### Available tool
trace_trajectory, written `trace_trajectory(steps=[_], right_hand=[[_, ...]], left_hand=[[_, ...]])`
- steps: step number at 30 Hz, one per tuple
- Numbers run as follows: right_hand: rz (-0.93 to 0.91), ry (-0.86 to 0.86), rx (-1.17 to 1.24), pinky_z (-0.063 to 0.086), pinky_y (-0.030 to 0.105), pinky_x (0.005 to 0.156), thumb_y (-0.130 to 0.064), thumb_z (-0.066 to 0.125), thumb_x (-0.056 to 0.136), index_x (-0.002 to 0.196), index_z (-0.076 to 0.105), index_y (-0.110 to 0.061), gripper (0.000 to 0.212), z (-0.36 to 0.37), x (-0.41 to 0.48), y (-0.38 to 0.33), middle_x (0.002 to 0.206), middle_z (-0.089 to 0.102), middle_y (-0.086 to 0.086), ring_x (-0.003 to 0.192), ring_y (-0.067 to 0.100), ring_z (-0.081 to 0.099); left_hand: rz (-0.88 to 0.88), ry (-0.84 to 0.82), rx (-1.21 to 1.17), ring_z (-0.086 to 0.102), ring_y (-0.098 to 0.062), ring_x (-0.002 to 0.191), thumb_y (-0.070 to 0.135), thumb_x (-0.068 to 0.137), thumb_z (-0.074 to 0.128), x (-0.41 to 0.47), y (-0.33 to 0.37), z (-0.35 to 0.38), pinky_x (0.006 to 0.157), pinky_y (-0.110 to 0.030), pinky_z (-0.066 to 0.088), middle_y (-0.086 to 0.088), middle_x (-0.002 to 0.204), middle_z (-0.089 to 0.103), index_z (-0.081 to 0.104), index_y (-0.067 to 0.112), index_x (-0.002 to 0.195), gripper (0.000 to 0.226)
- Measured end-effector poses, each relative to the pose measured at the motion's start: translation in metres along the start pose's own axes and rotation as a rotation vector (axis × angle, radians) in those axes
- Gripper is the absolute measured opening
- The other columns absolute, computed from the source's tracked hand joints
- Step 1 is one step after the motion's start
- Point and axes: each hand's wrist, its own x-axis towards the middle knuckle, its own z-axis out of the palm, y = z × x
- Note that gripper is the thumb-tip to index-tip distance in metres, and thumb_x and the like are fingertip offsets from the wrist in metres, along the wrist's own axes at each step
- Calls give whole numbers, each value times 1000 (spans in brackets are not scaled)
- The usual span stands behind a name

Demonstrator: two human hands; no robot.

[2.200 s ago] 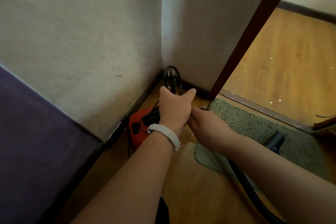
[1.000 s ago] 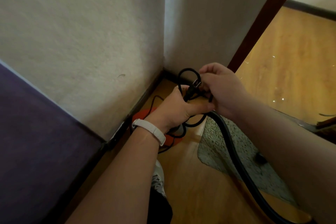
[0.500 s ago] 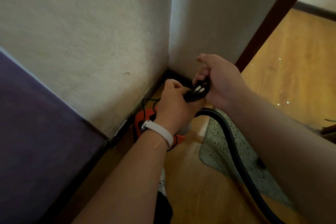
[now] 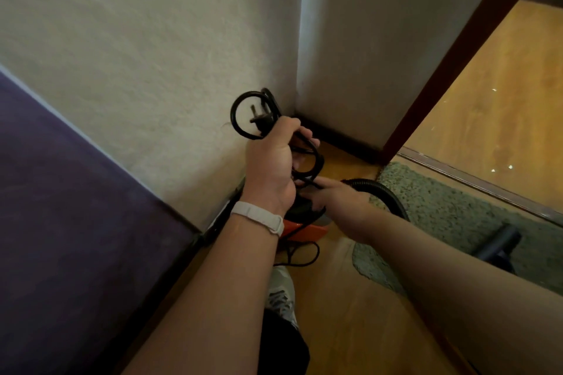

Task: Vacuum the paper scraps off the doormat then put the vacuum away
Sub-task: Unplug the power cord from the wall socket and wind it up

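My left hand (image 4: 272,161) is shut on the coiled black power cord (image 4: 243,119), whose plug sticks up inside the top loop. Below it my right hand (image 4: 333,199) reaches down onto the orange vacuum (image 4: 304,230), which sits on the floor against the wall corner; its fingers are hidden behind my left hand and the cord. The black ribbed hose (image 4: 380,192) curves from the vacuum over the grey-green doormat (image 4: 457,210). The dark nozzle (image 4: 499,240) lies on the mat at the right.
White walls meet in a corner just beyond my hands. A purple surface (image 4: 76,222) fills the left. A dark red door frame (image 4: 457,64) and metal threshold (image 4: 475,183) border wood floor with small white scraps (image 4: 502,167). A grey shoe (image 4: 280,298) stands below.
My right hand let go of the plug and dropped toward the vacuum. My left hand rose a little with the coiled cord, and the plug now stands above it.
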Motion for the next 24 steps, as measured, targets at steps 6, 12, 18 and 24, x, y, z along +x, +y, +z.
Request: trace_trajectory(steps=[6,12,18,24], right_hand=[[101,24,-132,44,42,88,-29,62,86,75,70,-20,17,2,0,26,90,67,4,91,23,59],[106,279,217,53,42,79,-12,48,99,85,56,-7,17,-32,-9,3,70,61,12,71,26,60],[33,382,371,21,23,40,-10,49,93,77,46,-17,18,-47,-9,-45,58,29,-3,45,10,24],[-85,302,448,24,21,38,-5,49,92,63,42,-16,32,-23,-21,-86,54,32,-1,41,10,25]], left_hand=[[-6,87,-149,52,-15,46,5,87,59,15,6,-16,70,-38,43,2,49,50,59,23,40,50],[51,165,479,52,-13,44,10,82,59,11,-5,-19,50,-21,45,-5,45,51,56,3,54,29],[-182,-93,706,55,-9,40,44,80,77,7,-14,-15,41,-15,44,2,45,56,63,4,82,42],[-291,-334,527,43,-12,39,35,79,79,-2,-19,-3,42,-24,44,-3,57,51,63,19,71,25]])
